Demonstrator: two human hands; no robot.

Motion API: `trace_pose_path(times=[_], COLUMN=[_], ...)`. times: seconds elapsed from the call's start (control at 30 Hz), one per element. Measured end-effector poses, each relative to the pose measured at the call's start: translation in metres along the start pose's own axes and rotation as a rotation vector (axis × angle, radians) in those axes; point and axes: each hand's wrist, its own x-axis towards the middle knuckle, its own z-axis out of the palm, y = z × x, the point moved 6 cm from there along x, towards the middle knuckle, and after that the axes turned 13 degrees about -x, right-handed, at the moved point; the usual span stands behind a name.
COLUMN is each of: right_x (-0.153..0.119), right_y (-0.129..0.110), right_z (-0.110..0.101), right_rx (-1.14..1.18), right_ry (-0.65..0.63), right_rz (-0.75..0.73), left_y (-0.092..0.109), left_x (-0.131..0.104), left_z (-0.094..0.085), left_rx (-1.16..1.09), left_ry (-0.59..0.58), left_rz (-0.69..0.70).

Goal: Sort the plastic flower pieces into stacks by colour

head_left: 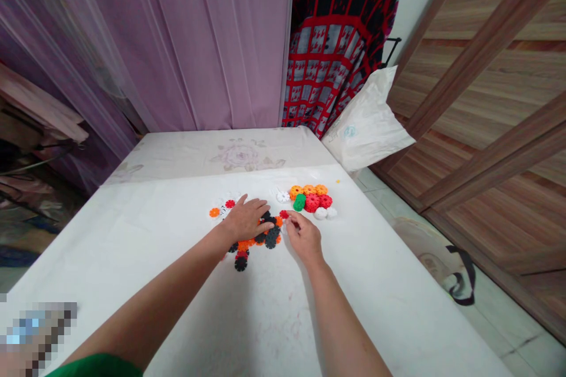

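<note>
Black-and-orange plastic notched-disc build [271, 238] sits partly under the spread left hand [244, 220]; at its right edge, the right hand [306, 237] pinches 1 red notched disc [283, 214]!

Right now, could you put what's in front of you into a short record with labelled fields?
Surface: table with a white cover
Left grip: bare hand, open, palm down over a cluster of black and orange discs
Right grip: bare hand, curled, fingertips at a red disc; too small to confirm a pinch
Right of cluster: orange discs, red discs, green piece, white discs
Background: purple curtain
Beside table, right: white bag
</note>
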Motion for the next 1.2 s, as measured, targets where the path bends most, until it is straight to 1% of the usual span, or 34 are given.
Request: trace_pose_path(times=[0.13,0.33,0.5,0.63,0.73,0.83,1.03,1.1,1.2], right_x=[0.0,0.0,0.0,0.0,-0.002,-0.003,-0.004,-0.005,-0.005], right_y=[0.001,0.002,0.006,0.008,0.004,-0.001,-0.005,-0.006,-0.006], right_z=[0.001,0.0,0.001,0.001,0.0,-0.001,0.0,0.001,-0.001], right_rx=[-0.001,0.04,0.138,0.173,0.117,0.007,-0.102,-0.122,-0.166], right_ry=[-0.002,0.005,0.006,-0.03,-0.073,-0.091,-0.089,-0.08,-0.06], right_rz=[-0.006,0.004,0.006,-0.021,-0.104,-0.179,-0.211,-0.222,-0.236], left_y=[0.005,0.008,0.009,0.021,0.028,0.026,0.023,0.025,0.033], left_x=[0.0,-0.003,-0.015,-0.02,-0.021,-0.021,-0.021,-0.017,-0.005], left_z=[-0.003,0.009,0.009,0.013,0.018,0.019,0.013,0.011,0.008], left_rx=[0.029,-0.008,-0.028,-0.073,-0.083,-0.086,-0.063,-0.069,-0.08], left_ry=[0.022,-0.029,-0.003,0.032,0.062,0.074,0.075,0.063,0.078], left_rz=[-0.014,-0.037,-0.062,-0.003,0.033,0.016,-0.008,-0.014,0.01])
